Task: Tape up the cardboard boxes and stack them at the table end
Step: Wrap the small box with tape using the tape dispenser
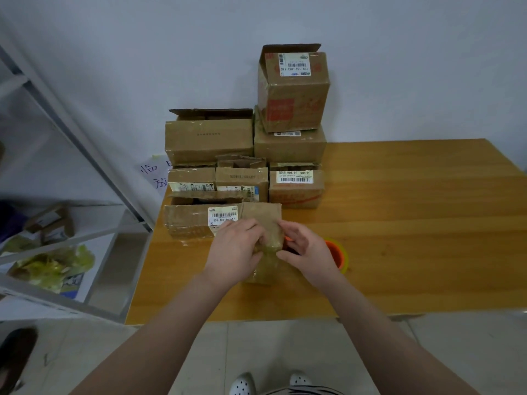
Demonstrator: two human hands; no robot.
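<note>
A small cardboard box (263, 220) lies on the wooden table (413, 238) in front of me, its near end wrapped in shiny clear tape. My left hand (232, 252) grips its left side with curled fingers. My right hand (305, 249) pinches its right edge. An orange tape roll (338, 253) with a yellow rim sits just right of my right hand, partly hidden by it. A flat box with a barcode label (199, 220) lies directly left of the small box.
Several cardboard boxes are piled against the wall at the table's far left end, the highest one (293, 89) with an open flap. A white metal shelf (71, 223) holding crumpled plastic stands left of the table. My feet (271, 383) show on the tiled floor.
</note>
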